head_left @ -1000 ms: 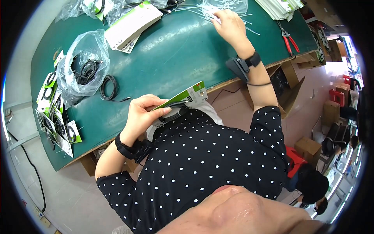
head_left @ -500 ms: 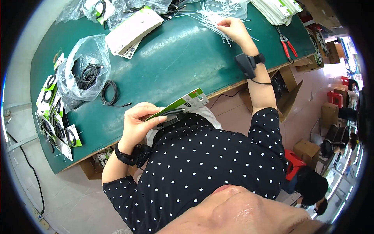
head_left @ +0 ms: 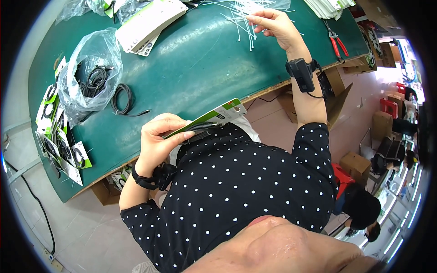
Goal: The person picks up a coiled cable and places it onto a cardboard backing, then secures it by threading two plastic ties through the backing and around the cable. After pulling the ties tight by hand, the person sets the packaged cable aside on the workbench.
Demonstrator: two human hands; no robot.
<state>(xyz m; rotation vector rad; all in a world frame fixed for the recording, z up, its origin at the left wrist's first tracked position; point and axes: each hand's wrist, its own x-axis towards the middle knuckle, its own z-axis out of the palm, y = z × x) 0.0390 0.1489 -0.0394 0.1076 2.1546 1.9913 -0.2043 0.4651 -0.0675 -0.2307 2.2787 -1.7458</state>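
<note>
My left hand [head_left: 159,136] is at the near table edge, in front of my body. Its thumb and fingers pinch a green-and-white packaging card [head_left: 218,113] together with a coiled dark cable [head_left: 200,128] lying against the card's near side. My right hand [head_left: 275,28] reaches over the far part of the table, at a loose pile of thin white cable ties [head_left: 246,27]. Thumb and index finger come together on what looks like one tie; the other fingers curl loosely. The exact grip is hard to see against the pile.
A clear plastic bag [head_left: 75,98] of dark cables stands at the left, with a coiled cable [head_left: 122,101] beside it. Carded cables [head_left: 68,152] lie along the left edge. Stacked cards [head_left: 152,25] sit at the back; red-handled pliers [head_left: 337,47] and more cards [head_left: 325,7] are at right.
My right hand has shifted slightly right across the cable ties, its fingers loosening somewhat. My left hand keeps the card and cable, the card tilted a little differently. The whole view has shifted slightly.
</note>
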